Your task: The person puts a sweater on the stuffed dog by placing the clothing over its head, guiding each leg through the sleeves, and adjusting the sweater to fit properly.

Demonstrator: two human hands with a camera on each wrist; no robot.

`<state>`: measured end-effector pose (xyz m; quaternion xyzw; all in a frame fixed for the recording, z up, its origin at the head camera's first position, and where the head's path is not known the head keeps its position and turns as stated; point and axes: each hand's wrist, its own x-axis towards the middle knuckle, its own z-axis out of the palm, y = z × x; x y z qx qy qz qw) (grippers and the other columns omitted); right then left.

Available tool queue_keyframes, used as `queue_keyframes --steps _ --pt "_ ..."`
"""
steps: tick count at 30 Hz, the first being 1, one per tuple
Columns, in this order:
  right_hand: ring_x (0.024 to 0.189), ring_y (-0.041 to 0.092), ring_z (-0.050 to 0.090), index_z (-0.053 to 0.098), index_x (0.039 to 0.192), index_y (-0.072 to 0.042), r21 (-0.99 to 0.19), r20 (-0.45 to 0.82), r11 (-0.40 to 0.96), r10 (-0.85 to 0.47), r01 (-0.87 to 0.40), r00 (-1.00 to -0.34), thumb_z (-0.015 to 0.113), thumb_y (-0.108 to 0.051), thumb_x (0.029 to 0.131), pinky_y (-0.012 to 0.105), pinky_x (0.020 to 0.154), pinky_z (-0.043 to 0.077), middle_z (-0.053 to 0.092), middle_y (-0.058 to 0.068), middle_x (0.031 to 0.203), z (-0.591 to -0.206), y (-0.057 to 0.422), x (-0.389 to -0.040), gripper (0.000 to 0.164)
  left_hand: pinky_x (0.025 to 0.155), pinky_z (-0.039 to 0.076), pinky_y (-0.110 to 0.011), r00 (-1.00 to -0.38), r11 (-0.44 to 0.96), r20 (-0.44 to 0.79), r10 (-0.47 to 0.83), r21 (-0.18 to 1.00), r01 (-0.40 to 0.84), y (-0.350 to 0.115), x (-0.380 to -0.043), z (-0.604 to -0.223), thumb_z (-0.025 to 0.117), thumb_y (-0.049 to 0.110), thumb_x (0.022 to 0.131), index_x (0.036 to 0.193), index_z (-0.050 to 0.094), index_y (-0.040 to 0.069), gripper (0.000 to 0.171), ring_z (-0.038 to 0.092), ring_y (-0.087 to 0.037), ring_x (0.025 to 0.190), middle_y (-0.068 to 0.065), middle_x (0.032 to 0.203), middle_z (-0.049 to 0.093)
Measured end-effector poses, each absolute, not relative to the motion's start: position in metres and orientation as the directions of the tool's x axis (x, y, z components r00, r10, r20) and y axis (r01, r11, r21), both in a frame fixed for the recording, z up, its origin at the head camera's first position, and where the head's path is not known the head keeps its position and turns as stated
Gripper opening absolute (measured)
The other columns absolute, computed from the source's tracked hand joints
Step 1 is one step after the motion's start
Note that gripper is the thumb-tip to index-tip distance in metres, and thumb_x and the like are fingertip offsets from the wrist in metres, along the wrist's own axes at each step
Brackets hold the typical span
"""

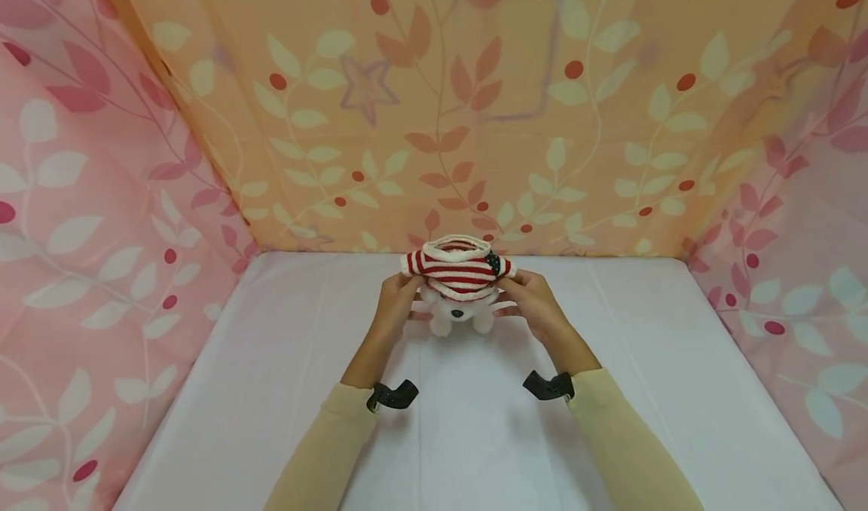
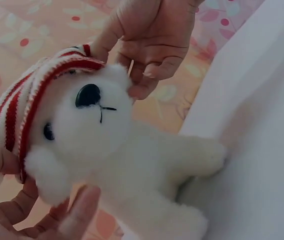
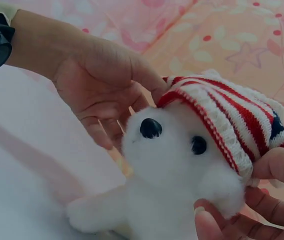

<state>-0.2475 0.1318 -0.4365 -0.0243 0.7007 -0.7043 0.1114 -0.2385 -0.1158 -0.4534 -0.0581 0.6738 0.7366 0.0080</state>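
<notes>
A white plush bear (image 1: 466, 311) with a black nose and dark eyes sits upright on the white table, facing me. Over the top of its head lies a small red-and-white striped knit sweater (image 1: 456, 273), its hem just above the eyes in the right wrist view. My left hand (image 1: 395, 298) pinches the hem at one side between thumb and fingers. On the other side my right hand (image 1: 534, 300) pinches the hem near an ear, with its other fingers spread behind the head. The sweater's cream neck opening (image 1: 457, 247) faces up. The bear's back is hidden.
The white-covered table (image 1: 461, 436) extends toward me. Behind it hangs an orange leaf-patterned curtain (image 1: 434, 119), with pink patterned curtains (image 1: 88, 270) at both sides. A black wrist camera (image 1: 393, 396) is strapped to each forearm.
</notes>
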Motion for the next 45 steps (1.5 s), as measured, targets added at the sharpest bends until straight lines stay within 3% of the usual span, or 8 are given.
queue_keyframes --steps 8,14,20,28,33,39,45 --pt "0.091 0.026 0.072 0.059 0.134 0.003 -0.985 -0.167 -0.019 -0.170 0.173 -0.971 0.063 -0.018 0.101 0.036 0.078 0.060 0.071 0.011 0.108 -0.444 0.135 -0.245 0.039 0.068 0.061 -0.036 -0.993 -0.200 -0.119 -0.011 0.973 -0.114 -0.120 -0.233 -0.458 0.055 0.012 0.101 0.123 0.060 -0.007 0.029 0.071 -0.022 0.071 -0.016 0.101 0.068" --pt "0.087 0.022 0.075 0.056 0.134 0.007 -0.977 -0.199 -0.043 -0.181 0.209 -0.963 0.060 -0.014 0.103 0.033 0.078 0.059 0.075 0.011 0.100 -0.449 0.138 -0.241 0.038 0.074 0.060 -0.033 -0.985 -0.359 -0.151 0.086 0.917 -0.172 -0.125 -0.231 -0.469 0.051 0.011 0.104 0.121 0.057 -0.009 0.027 0.074 -0.019 0.076 -0.011 0.090 0.072" --pt "0.084 0.020 0.075 0.056 0.131 0.011 -0.972 -0.223 -0.039 -0.163 0.232 -0.961 0.058 -0.016 0.104 0.030 0.075 0.060 0.075 0.010 0.094 -0.459 0.140 -0.238 0.038 0.078 0.060 -0.033 -0.947 -0.593 -0.253 0.196 0.739 -0.320 -0.124 -0.228 -0.481 0.042 0.013 0.108 0.113 0.054 -0.002 0.020 0.075 -0.021 0.083 -0.012 0.088 0.073" --pt "0.083 0.020 0.075 0.060 0.123 0.011 -0.970 -0.237 -0.022 -0.140 0.243 -0.961 0.061 -0.018 0.103 0.031 0.076 0.060 0.075 0.016 0.098 -0.477 0.142 -0.239 0.035 0.076 0.060 -0.034 -0.945 -0.720 -0.286 0.162 0.621 -0.311 -0.119 -0.223 -0.488 0.035 0.010 0.106 0.117 0.048 -0.003 0.021 0.073 -0.025 0.088 -0.017 0.095 0.072" --pt "0.079 0.018 0.074 0.059 0.124 0.009 -0.966 -0.247 -0.044 -0.132 0.254 -0.960 0.058 -0.016 0.103 0.031 0.074 0.059 0.075 0.011 0.094 -0.483 0.141 -0.240 0.034 0.080 0.059 -0.034 -0.933 -0.666 -0.290 0.214 0.655 -0.357 -0.120 -0.224 -0.491 0.037 0.016 0.106 0.121 0.048 0.000 0.025 0.072 -0.025 0.091 -0.012 0.098 0.071" --pt "0.089 0.020 0.071 0.057 0.129 0.002 -0.953 -0.235 -0.146 -0.195 0.265 -0.952 0.051 -0.018 0.106 0.034 0.079 0.058 0.072 0.003 0.101 -0.480 0.140 -0.246 0.031 0.074 0.057 -0.031 -0.902 -0.597 -0.345 0.259 0.677 -0.431 -0.123 -0.236 -0.492 0.041 0.038 0.107 0.119 0.052 0.005 0.037 0.068 -0.022 0.085 -0.007 0.097 0.067" --pt "0.094 0.019 0.068 0.058 0.127 -0.003 -0.933 -0.264 -0.184 -0.231 0.308 -0.936 0.048 -0.020 0.107 0.031 0.078 0.056 0.070 0.002 0.104 -0.474 0.135 -0.253 0.028 0.065 0.055 -0.027 -0.888 -0.491 -0.359 0.286 0.741 -0.458 -0.122 -0.249 -0.488 0.042 0.026 0.107 0.111 0.053 0.009 0.021 0.065 -0.018 0.079 -0.004 0.094 0.064"
